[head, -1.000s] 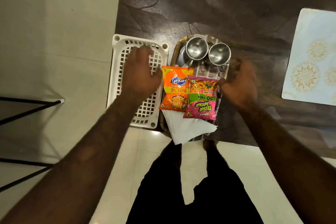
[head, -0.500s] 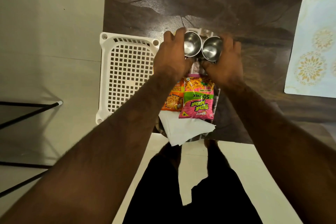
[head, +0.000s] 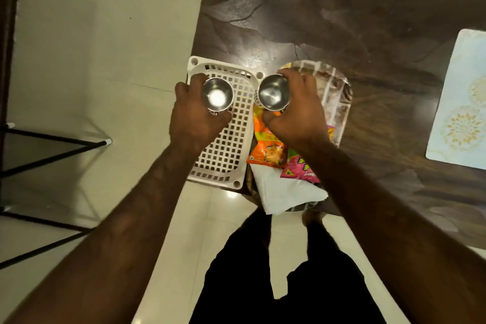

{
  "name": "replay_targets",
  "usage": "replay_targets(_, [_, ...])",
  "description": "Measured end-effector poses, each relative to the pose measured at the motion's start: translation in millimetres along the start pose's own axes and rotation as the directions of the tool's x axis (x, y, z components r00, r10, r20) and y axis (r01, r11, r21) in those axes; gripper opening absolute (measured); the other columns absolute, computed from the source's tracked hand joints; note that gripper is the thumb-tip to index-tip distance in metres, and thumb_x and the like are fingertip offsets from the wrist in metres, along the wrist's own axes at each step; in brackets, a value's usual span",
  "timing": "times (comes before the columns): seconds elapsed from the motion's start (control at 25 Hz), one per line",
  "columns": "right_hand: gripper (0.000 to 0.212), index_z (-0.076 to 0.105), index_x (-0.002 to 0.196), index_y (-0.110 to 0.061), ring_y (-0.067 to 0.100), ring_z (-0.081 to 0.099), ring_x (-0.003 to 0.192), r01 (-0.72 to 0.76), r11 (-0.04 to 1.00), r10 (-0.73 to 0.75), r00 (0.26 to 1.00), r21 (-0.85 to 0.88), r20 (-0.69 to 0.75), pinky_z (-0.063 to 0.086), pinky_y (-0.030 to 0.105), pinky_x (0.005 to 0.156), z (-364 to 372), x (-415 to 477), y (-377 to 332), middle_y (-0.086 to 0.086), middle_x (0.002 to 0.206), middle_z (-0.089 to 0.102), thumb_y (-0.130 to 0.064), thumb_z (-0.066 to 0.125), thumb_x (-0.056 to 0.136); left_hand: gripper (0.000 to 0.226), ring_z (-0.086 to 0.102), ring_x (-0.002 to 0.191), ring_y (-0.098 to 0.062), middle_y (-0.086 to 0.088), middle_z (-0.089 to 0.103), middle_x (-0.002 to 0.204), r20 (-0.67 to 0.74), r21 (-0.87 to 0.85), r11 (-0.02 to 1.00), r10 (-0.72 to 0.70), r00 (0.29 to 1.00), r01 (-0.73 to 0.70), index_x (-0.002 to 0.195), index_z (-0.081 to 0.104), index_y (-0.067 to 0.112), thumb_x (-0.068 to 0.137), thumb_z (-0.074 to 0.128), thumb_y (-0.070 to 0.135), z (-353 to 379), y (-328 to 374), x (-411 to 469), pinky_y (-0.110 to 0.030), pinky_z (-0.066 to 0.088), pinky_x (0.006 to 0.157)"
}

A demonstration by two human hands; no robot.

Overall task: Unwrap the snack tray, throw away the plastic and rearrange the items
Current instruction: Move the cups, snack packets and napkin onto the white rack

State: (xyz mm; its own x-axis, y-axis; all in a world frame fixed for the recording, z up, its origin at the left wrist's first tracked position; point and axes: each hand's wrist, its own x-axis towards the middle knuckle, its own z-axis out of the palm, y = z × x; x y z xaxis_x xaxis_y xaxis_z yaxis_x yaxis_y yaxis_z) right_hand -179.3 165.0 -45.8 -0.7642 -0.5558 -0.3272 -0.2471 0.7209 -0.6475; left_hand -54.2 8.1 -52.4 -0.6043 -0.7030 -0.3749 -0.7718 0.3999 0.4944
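From the head camera, looking straight down, the left hand [head: 194, 116] has its fingers curled round a steel cup [head: 217, 94], mouth up, held over the far end of a white slotted basket [head: 223, 150]. Whether the cup touches the basket floor cannot be told. The right hand [head: 297, 110] grips a second steel cup [head: 273, 92] the same way, just beside the basket's far right corner and over the left edge of the snack tray [head: 339, 102]. The two cups are near each other but apart. The tray lies on the dark tabletop [head: 342, 21], touching or just beside the basket's right side, and its bare far part is glossy. On its near half lie an orange snack packet [head: 265, 147] and a pink snack packet [head: 299, 168] side by side, both partly hidden by the right wrist. A white napkin [head: 284, 194] sticks out from under them past the tabletop's near edge. A pale patterned placemat [head: 460, 102] lies well to the right. Black metal legs [head: 52, 144] stand on the tiled floor [head: 105, 47] at the left.
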Motion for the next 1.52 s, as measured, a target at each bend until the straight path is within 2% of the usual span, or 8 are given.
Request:
replay_targets(0.32, [0.071,0.049,0.14,-0.014,0.031,0.063,0.117,-0.028,0.986,0.039,0.997,-0.166,0.064,0.057,0.039,0.09,76.3,29.6,-31.1,0.008,0.14,0.041,-0.025,0.08,0.078,0.068,0.06,0.108,-0.033,-0.011,0.049,0.127,0.0,-0.02,0.998,-0.053,0.999,0.053,0.136,0.044,0.015,0.078,0.076,0.032,3.1,-27.3,34.8,-0.038,0.049,0.086])
replay_targets(0.6, [0.083,0.041,0.148,-0.024,0.029,0.059,0.126,-0.062,0.958,0.068,0.998,-0.278,0.01,0.057,0.05,0.096,80.3,41.0,-29.3,0.005,0.141,0.043,-0.033,0.081,0.076,0.089,0.057,0.121,-0.033,-0.01,0.044,0.139,0.048,0.021,0.998,-0.057,0.997,0.056,0.153,0.027,0.022,0.08,0.076,0.034,10.7,-25.1,49.3,-0.049,0.052,0.095])
replay_targets(0.72, [0.095,0.035,0.156,-0.027,0.027,0.056,0.129,-0.042,0.967,0.053,0.998,-0.253,0.039,0.054,0.05,0.098,60.4,28.1,-23.8,0.003,0.143,0.043,-0.037,0.081,0.073,0.086,0.057,0.119,-0.032,-0.012,0.046,0.137,-0.086,-0.022,0.994,-0.11,0.99,0.109,0.148,0.031,0.015,0.078,0.076,0.036,5.9,-29.6,25.0,-0.048,0.053,0.093])
replay_targets(0.8, [0.087,0.039,0.153,-0.027,0.027,0.058,0.126,-0.072,0.971,0.073,0.997,-0.228,-0.004,0.053,0.049,0.098,39.9,13.9,-10.4,0.003,0.143,0.044,-0.036,0.079,0.076,0.062,0.06,0.107,-0.028,-0.009,0.054,0.122,-0.163,-0.041,0.995,-0.095,0.982,0.089,0.133,0.044,0.013,0.079,0.068,0.03,10.5,-28.0,-5.8,-0.042,0.052,0.085])
replay_targets(0.92, [0.07,0.05,0.145,-0.022,0.032,0.057,0.126,-0.192,0.955,0.18,0.981,-0.226,-0.069,0.05,0.048,0.101,8.1,-5.6,27.1,0.007,0.14,0.049,-0.029,0.073,0.08,0.03,0.061,0.099,-0.022,-0.003,0.058,0.107,0.124,-0.103,0.992,-0.059,0.99,0.072,0.115,0.054,0.016,0.088,0.064,0.027,34.1,-10.9,-41.2,-0.033,0.048,0.079])
replay_targets(1.04, [0.066,0.054,0.142,-0.018,0.04,0.049,0.133,-0.309,0.905,0.324,0.946,-0.294,0.004,0.044,0.045,0.108,-15.3,-19.0,72.9,0.014,0.14,0.05,-0.034,0.075,0.082,0.04,0.061,0.108,-0.025,-0.006,0.062,0.114,0.379,-0.055,0.992,-0.081,0.922,0.11,0.117,0.061,0.013,0.089,0.067,0.04,67.8,13.2,-50.6,-0.042,0.051,0.091])
replay_targets(1.32, [0.058,0.063,0.132,-0.027,0.034,0.045,0.13,-0.179,0.935,0.258,0.935,-0.306,0.244,0.037,0.036,0.102,-28.2,-18.5,122.1,0.009,0.129,0.058,-0.06,0.073,0.085,0.027,0.065,0.104,-0.03,-0.009,0.069,0.112,0.328,-0.043,0.965,-0.231,0.916,0.259,0.113,0.062,0.013,0.089,0.062,0.024,98.0,48.1,-49.5,-0.044,0.054,0.091])
replay_targets(1.52, [0.02,0.07,0.105,-0.028,0.032,0.051,0.122,-0.134,0.964,0.199,0.937,-0.231,0.287,0.03,0.03,0.086,-31.0,-12.4,127.7,0.003,0.112,0.065,-0.045,0.068,0.094,0.022,0.066,0.104,-0.027,-0.005,0.071,0.113,0.349,-0.211,0.922,-0.239,0.906,0.325,0.116,0.063,0.017,0.095,0.057,0.016,85.1,36.5,-54.9,-0.047,0.053,0.095])
